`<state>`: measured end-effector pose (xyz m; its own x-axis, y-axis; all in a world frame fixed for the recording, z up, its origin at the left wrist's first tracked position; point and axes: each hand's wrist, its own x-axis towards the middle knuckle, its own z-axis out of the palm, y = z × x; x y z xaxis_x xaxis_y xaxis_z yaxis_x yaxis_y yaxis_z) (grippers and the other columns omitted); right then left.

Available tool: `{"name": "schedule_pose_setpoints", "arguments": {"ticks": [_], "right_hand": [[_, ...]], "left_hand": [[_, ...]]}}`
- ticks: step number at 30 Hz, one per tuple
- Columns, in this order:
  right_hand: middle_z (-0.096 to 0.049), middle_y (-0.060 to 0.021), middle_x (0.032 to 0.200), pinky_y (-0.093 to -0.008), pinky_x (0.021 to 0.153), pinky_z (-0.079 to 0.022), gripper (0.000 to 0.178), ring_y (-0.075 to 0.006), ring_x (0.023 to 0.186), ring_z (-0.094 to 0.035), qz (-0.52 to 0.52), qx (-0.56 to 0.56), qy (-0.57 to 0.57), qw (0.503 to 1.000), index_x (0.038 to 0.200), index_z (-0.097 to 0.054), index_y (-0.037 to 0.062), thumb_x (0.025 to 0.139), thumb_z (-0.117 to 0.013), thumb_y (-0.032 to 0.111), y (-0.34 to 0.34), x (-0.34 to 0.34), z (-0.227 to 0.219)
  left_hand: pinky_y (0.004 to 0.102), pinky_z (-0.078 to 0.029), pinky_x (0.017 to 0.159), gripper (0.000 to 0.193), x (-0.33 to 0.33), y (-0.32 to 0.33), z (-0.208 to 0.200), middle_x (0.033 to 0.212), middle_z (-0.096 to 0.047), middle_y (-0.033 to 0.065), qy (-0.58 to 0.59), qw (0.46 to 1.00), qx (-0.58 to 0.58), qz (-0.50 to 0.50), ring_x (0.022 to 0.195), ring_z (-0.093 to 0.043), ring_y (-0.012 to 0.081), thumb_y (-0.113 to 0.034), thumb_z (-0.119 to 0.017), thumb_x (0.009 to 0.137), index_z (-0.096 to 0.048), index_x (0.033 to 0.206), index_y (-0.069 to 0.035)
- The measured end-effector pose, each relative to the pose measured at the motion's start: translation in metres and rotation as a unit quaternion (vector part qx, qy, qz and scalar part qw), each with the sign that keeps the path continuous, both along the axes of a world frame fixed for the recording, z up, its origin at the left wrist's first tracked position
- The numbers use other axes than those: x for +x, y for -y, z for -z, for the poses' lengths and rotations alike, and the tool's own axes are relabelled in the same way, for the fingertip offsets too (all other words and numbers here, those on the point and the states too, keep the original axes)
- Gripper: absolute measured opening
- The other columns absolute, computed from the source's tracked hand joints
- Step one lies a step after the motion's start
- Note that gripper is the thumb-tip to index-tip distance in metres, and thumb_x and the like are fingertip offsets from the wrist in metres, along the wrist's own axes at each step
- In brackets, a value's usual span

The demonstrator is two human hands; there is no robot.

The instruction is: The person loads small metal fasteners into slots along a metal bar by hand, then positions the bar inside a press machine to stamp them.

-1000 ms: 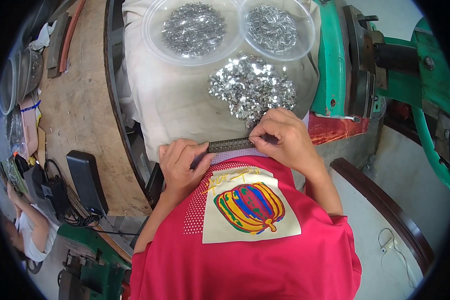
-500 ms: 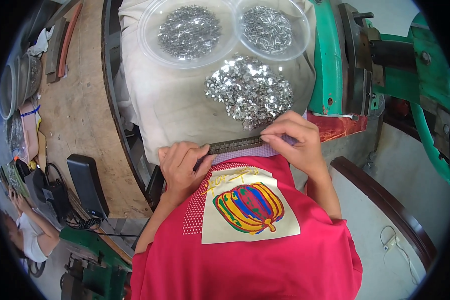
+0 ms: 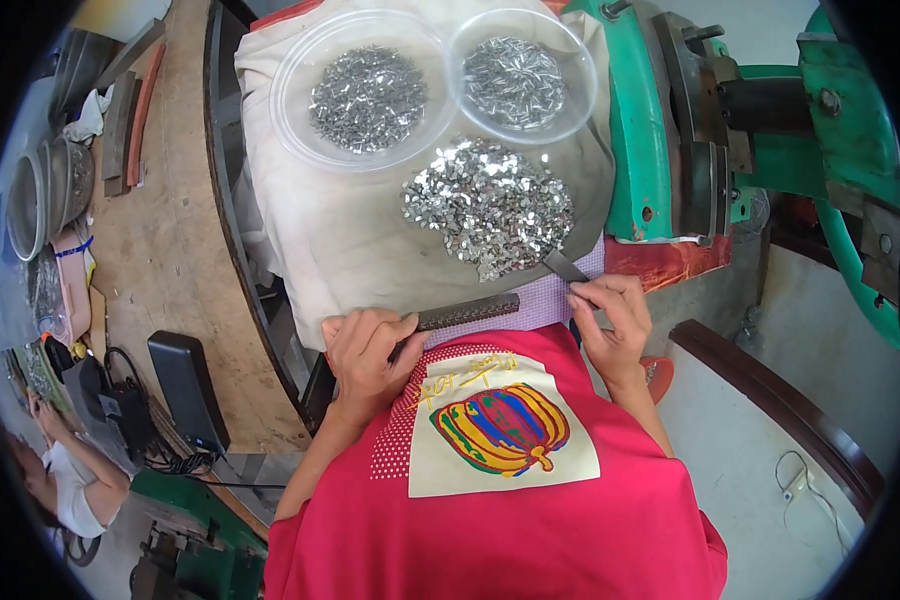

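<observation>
My left hand [image 3: 372,350] is closed on the left end of a dark metal bar [image 3: 470,311] with a row of small slots or teeth, lying across the near edge of the cloth. Between thumb and fingers, my right hand [image 3: 615,318] pinches a flat grey metal strip [image 3: 567,266]. The strip's far end reaches the lower right edge of a pile of small shiny metal pieces [image 3: 490,208]. My right hand is apart from the slotted bar. Beneath the bar shows a purple checked cloth [image 3: 540,308].
Two clear plastic bowls, one left [image 3: 292,110] and one right [image 3: 582,75], hold small metal parts on the beige cloth [image 3: 320,240]. A green machine [image 3: 640,130] stands to the right. A wooden bench [image 3: 175,260] lies left, with a person [image 3: 75,470] beyond.
My right hand has left the bar's right end, moving right and slightly nearer me, and now shows the metal strip in its fingers. My left hand stays on the bar.
</observation>
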<state>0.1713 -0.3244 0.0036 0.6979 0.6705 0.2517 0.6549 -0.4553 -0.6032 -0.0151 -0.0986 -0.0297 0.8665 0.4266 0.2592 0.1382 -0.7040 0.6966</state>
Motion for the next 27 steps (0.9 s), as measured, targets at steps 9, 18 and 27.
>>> {"name": "schedule_pose_setpoints", "arguments": {"ticks": [9,18,27], "right_hand": [[-0.061,-0.0108,0.097,-0.0342,0.073,-0.049,0.037,-0.0248,0.087,-0.06,0.05,-0.029,-0.026,0.998,0.106,-0.071,0.0026,0.071,-0.084,0.003,0.008,0.0,0.009],[-0.064,-0.0102,0.094,-0.0362,0.073,-0.049,0.032,-0.0271,0.087,-0.06,0.045,-0.06,-0.02,0.997,0.102,-0.072,0.0035,0.072,-0.084,0.008,0.01,0.008,0.004],[-0.066,-0.01,0.092,-0.0353,0.071,-0.05,0.029,-0.0262,0.082,-0.062,0.064,-0.044,-0.05,0.996,0.099,-0.072,0.0022,0.072,-0.083,0.003,0.01,0.002,-0.001]], "left_hand": [[0.0354,-0.032,0.07,0.03,0.001,0.0,0.0,0.083,-0.063,0.0016,-0.004,1.0,-0.012,-0.007,0.074,-0.059,0.0191,-0.011,-0.085,0.067,-0.067,0.091,-0.011],[0.0354,-0.033,0.07,0.03,0.001,0.001,0.001,0.083,-0.063,0.0016,-0.001,1.0,-0.011,-0.004,0.075,-0.06,0.0198,-0.012,-0.085,0.069,-0.066,0.092,-0.011],[0.036,-0.033,0.072,0.029,0.007,0.0,-0.006,0.085,-0.063,0.0018,-0.031,0.999,-0.016,-0.001,0.077,-0.061,0.0199,-0.013,-0.084,0.07,-0.066,0.093,-0.01]]}}
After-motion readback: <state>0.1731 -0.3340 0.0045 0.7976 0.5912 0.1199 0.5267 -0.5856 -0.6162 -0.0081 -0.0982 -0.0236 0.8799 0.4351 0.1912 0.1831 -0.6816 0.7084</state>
